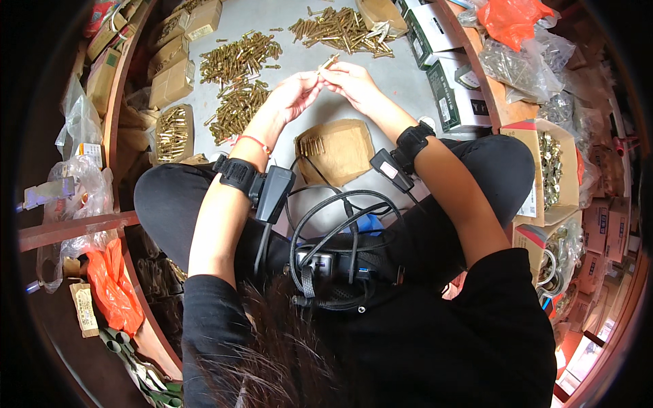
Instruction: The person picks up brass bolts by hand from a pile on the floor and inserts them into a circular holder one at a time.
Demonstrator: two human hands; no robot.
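A brass-coloured expansion anchor bolt (329, 61) is pinched at the fingertips where my two hands meet. My left hand (298, 94) has thumb and forefinger at its lower end. My right hand (353, 84) holds it from the other side, partly covering it. Below them, between my legs, sits an open cardboard tray (349, 160) with a short row of similar bolts (312, 147) along its far left side. Loose piles of bolts (240, 56) lie on the grey floor to the left, and another bolt pile (347, 30) lies farther ahead.
A cardboard box packed with bolts (173, 131) stands at left. Green-and-white boxes (454, 97) line the right, beside shelving with bagged hardware (520, 66). A box of metal parts (551, 171) is by my right knee. Black cables (347, 204) loop over my lap.
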